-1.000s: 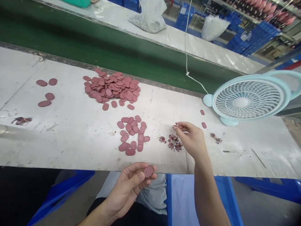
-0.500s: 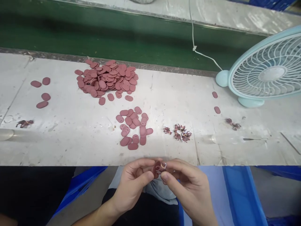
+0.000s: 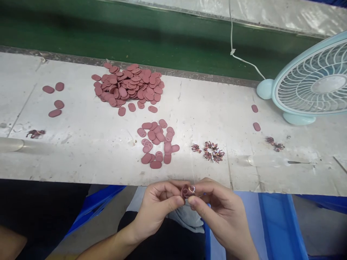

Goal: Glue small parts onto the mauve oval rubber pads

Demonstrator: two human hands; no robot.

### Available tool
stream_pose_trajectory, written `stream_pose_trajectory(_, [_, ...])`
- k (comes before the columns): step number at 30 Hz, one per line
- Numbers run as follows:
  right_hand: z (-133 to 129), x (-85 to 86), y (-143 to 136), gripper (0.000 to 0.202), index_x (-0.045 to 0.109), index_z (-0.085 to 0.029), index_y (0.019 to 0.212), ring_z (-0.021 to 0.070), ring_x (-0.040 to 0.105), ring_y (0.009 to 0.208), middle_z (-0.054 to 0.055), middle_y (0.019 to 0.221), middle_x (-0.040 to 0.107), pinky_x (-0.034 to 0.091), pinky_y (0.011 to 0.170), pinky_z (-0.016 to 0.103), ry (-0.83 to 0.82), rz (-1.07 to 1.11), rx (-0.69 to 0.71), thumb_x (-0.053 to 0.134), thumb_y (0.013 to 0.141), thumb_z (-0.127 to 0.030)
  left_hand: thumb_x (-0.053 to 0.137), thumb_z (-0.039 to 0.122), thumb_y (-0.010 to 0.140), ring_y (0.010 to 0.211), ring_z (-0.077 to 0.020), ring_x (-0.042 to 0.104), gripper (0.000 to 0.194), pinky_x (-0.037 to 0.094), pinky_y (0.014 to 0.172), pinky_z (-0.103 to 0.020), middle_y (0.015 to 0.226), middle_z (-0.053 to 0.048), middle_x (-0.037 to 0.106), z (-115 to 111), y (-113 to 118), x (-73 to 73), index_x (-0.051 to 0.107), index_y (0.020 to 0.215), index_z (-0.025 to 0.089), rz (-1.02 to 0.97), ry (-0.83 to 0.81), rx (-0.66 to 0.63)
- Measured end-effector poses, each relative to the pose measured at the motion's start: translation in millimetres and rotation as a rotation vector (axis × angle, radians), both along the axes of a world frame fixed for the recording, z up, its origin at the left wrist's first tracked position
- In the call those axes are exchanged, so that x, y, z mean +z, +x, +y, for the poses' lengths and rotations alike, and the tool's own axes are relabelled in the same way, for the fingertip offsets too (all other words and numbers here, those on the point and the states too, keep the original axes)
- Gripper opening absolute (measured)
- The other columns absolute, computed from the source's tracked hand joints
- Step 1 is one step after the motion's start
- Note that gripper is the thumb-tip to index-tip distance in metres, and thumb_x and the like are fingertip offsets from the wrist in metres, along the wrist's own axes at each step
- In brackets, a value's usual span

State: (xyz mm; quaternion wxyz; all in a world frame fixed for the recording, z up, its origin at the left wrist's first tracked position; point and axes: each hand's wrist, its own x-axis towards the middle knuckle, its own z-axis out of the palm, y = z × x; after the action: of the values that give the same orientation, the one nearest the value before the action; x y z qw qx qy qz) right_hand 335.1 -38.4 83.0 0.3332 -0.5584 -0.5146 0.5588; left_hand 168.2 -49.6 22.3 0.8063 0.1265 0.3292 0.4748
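Observation:
Between finger and thumb, my left hand (image 3: 159, 207) pinches a dark red oval disc (image 3: 184, 192) at the table's front edge. My right hand (image 3: 221, 211) grips a small brown figure (image 3: 191, 189) with white and orange marks, held against the disc. Beyond my hands lies a loose group of red oval discs (image 3: 155, 164), some with small holes. A large heap of the same discs (image 3: 130, 85) is farther back. Right of the loose group is a ring of small brown figures (image 3: 217, 155), with another small figure cluster (image 3: 196, 148) beside it.
A pale blue fan (image 3: 299, 118) stands at the right, its white cord (image 3: 248, 62) running back over a green strip (image 3: 173, 50). Clear tubes lie at both sides. Several discs lie far left (image 3: 55, 113). Blue bins (image 3: 282, 224) are below. Another person's arm (image 3: 11, 242) shows lower left.
The view has shifted, so the fan and table items sit farther right. My hands have turned the disc and figure slightly, still pressed together.

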Motion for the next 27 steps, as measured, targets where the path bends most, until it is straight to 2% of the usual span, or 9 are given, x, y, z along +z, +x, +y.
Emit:
stream_pose_trajectory(4, [4,-0.4,1,0.010,0.073,-0.026,0.095,0.0123,0.066,0.074,0.000,0.086,0.071,0.055,0.064,0.021,-0.061,0.052,-0.007,0.075,0.087,-0.022,0.081,0.019,0.079,0.100,-0.0251,0.073,0.004,0.057,0.087,-0.033,0.106,-0.008,0.080,-2,2,1.5,0.079,0.076,0.019,0.017,-0.007,0.022])
stream_pose_trajectory(8, [5,-2.5,2,0.008,0.073,-0.025,0.093,0.0113,0.065,0.072,-0.001,0.083,0.069,0.055,0.065,0.021,-0.096,0.102,-0.034,0.075,0.086,-0.021,0.078,0.016,0.082,0.102,-0.0247,0.073,0.006,0.058,0.087,-0.032,0.107,-0.007,0.080,-2,5,1.1,0.080,0.077,0.020,0.036,0.011,0.036])
stream_pose_trajectory(13, [0,-6.8,2,0.010,0.073,-0.024,0.093,0.0114,0.064,0.070,0.000,0.082,0.069,0.055,0.064,0.022,-0.068,0.143,-0.061,0.076,0.085,-0.019,0.079,0.016,0.081,0.107,-0.0260,0.073,0.006,0.059,0.091,-0.034,0.110,-0.006,0.079,-3,6,-0.3,0.081,0.080,0.022,0.068,-0.002,0.037])
stream_pose_trajectory(18, [-3,-11.9,3,0.009,0.073,-0.025,0.092,0.0123,0.063,0.069,0.000,0.081,0.069,0.053,0.062,0.023,-0.059,0.159,-0.087,0.076,0.085,-0.020,0.081,0.019,0.079,0.106,-0.0288,0.073,0.002,0.060,0.091,-0.037,0.108,-0.009,0.080,-2,6,5.6,0.081,0.078,0.020,0.107,-0.013,0.021])
stream_pose_trajectory(27, [-7,-11.4,3,0.012,0.073,-0.026,0.095,0.0122,0.066,0.069,0.000,0.083,0.070,0.055,0.063,0.023,-0.031,0.202,-0.105,0.074,0.087,-0.018,0.082,0.020,0.078,0.103,-0.0273,0.074,0.004,0.059,0.092,-0.035,0.108,-0.008,0.080,-1,8,12.6,0.082,0.075,0.021,0.184,0.019,0.001])
